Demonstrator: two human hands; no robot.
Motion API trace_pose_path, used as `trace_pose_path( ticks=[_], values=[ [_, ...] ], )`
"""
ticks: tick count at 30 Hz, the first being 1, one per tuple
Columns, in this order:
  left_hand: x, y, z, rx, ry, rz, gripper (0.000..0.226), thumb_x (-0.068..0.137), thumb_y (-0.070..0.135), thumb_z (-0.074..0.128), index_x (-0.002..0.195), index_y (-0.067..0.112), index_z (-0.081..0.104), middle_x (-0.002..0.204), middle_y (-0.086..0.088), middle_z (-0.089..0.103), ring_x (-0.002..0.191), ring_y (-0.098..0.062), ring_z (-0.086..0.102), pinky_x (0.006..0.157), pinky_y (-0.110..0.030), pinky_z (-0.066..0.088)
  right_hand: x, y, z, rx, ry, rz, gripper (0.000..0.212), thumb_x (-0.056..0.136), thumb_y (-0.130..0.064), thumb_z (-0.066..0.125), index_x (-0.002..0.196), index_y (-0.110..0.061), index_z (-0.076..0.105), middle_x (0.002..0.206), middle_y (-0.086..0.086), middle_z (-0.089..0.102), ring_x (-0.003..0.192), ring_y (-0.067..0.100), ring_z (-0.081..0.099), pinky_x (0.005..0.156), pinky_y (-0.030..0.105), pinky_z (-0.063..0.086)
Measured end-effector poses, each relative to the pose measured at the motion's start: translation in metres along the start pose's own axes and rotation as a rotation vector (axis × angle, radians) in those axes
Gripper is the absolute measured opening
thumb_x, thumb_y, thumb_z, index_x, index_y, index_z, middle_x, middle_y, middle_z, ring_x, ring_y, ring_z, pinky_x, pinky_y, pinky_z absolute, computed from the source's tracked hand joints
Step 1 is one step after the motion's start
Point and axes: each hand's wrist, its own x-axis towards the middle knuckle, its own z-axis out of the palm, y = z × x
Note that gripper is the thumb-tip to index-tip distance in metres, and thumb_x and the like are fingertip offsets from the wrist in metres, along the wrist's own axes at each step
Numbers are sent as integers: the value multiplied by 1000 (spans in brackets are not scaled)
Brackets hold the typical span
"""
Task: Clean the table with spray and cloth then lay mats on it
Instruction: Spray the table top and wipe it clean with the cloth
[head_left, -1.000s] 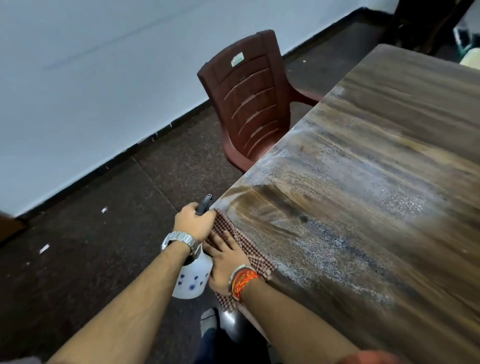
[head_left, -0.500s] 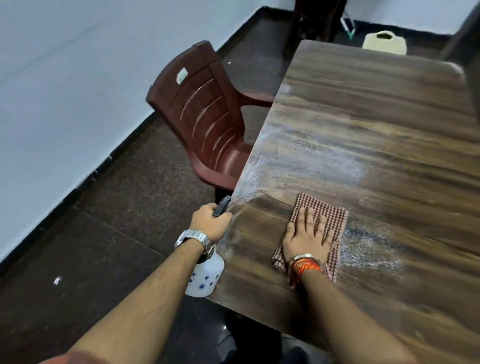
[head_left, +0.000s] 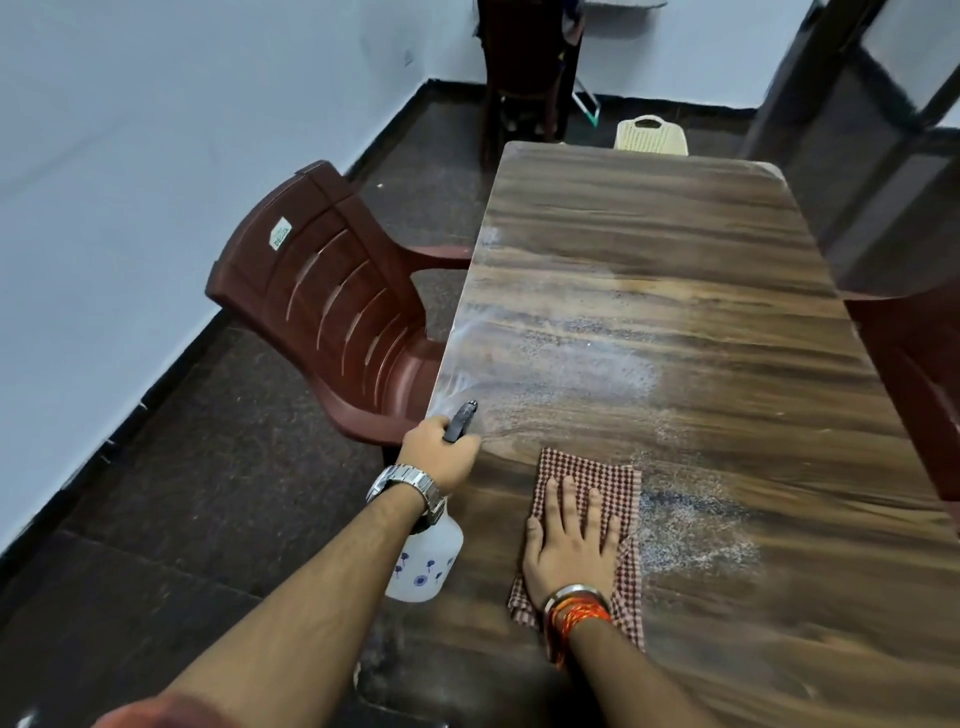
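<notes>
Stretching away from the viewer lengthwise, long wooden table (head_left: 675, 249), its long axis running from the near edge toward the far wall. Lying across the table's middle and near-right part, pale speckled spray patches (head_left: 696, 525), unwiped, the nearest one just right of the cloth. Tucked against the table's left edge, dark red plastic chair (head_left: 322, 291). Flat on the table's near part, checked cloth (head_left: 592, 478), pinned under the right hand (head_left: 571, 540), palm down, fingers spread and pressing. Held at the table's left edge, just left of the cloth, white spray bottle (head_left: 426, 561), the left hand (head_left: 441, 452) closed around its black trigger head, nozzle pointing up the table. Judged nearer the wet patch: the right hand, so a sweep rightward looks likely next. No mats visible.
</notes>
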Motion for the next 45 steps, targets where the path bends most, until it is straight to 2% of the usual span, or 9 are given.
trace_pose_path(
  ticks=[9,13,23,27,31,36,40,43,45],
  values=[
    [23,25,21,55,-47,41,18,74,27,54,62,16,50,64,-7,59,60,-26,52,58,-30,42,-1,-1,2,40,21,-23,59,89,-49,34,144,-27,37,152,-5,34,141,28,27,112,56,16],
    [33,27,27,100,-32,48,23,67,35,50,66,13,55,66,-8,61,60,-26,52,58,-30,43,-1,-1,3,44,28,-25,60,89,-48,34,145,-28,35,153,-6,33,141,28,24,113,55,14],
    [56,14,7,121,-6,41,21,79,29,61,87,10,61,87,-7,64,78,-26,59,65,-32,45,4,-20,2,4,-23,-39,60,90,-47,31,145,-26,36,152,-3,35,141,31,26,113,56,12],
    [35,-5,-33,40,85,29,19,79,26,65,82,9,58,79,-4,65,74,-26,56,65,-28,40,19,-46,9,35,-30,-295,58,91,-51,23,141,-28,44,148,-6,41,137,28,28,111,51,9],
    [-1,-31,-74,-36,154,-30,16,79,30,67,82,19,55,84,-5,66,79,-25,59,67,-25,37,45,-79,19,-19,-38,-492,59,83,-49,32,133,-27,54,144,-5,47,132,26,34,106,50,19],
    [-43,-68,-106,-118,197,-169,28,74,37,64,94,17,57,99,-11,69,87,-32,63,68,-31,45,24,-115,18,-104,-150,-583,67,83,-53,11,147,-36,21,154,-12,27,142,23,24,113,44,6],
    [-67,-99,-109,-135,246,-206,32,74,37,64,97,16,57,98,-11,68,85,-31,63,67,-33,45,-40,-114,23,-65,-140,-743,58,93,-53,11,141,-29,34,144,-1,47,136,25,28,114,40,-1],
    [-79,-116,-104,-134,258,-212,28,77,34,65,97,15,58,93,-7,66,81,-27,61,67,-32,44,-92,-110,31,-60,-155,-857,57,90,-52,30,140,-26,40,148,-6,37,146,19,4,113,46,5],
    [-87,-120,-101,-119,234,-202,26,78,33,65,95,15,58,87,-6,66,78,-27,61,66,-34,45,-111,-105,32,-126,-194,-864,60,84,-51,40,139,-27,43,148,-8,37,144,17,5,112,45,9]
  ],
)
